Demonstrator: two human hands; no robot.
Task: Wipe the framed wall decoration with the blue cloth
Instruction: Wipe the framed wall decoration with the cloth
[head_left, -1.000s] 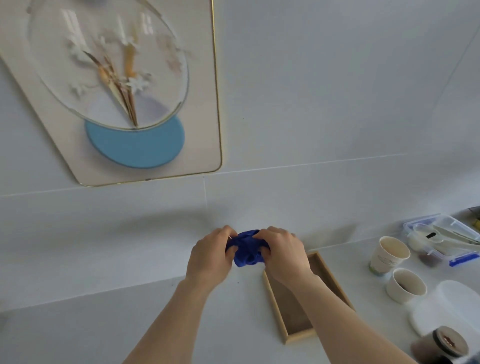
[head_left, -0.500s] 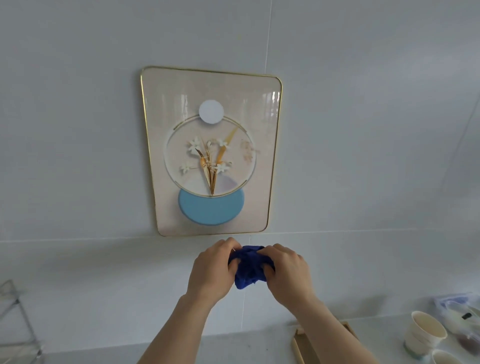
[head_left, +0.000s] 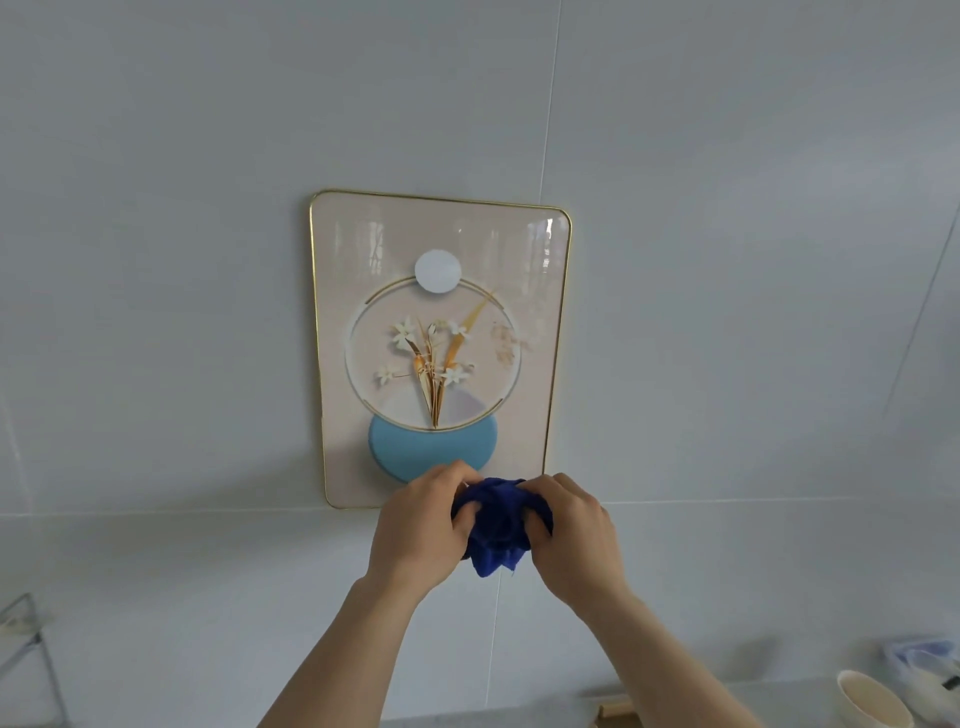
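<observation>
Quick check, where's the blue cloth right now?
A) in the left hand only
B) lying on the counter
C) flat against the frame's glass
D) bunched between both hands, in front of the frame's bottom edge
D: the blue cloth is bunched between the left hand and right hand, in front of the framed decoration's bottom edge.

1. The grey wall (head_left: 727, 260) is bare across the whole upper half of the frame and to both sides of the framed decoration (head_left: 441, 249), leaving open room there.
2. Both hands, the left hand (head_left: 421, 525) and right hand (head_left: 574, 530), bunch the blue cloth (head_left: 498, 530) over the decoration's lower edge, blocking it.
3. Lower left: a wire rack (head_left: 26, 649).
4. Lower right: a paper cup (head_left: 872, 699) and a plastic container (head_left: 924, 660) crowd the corner.
</observation>
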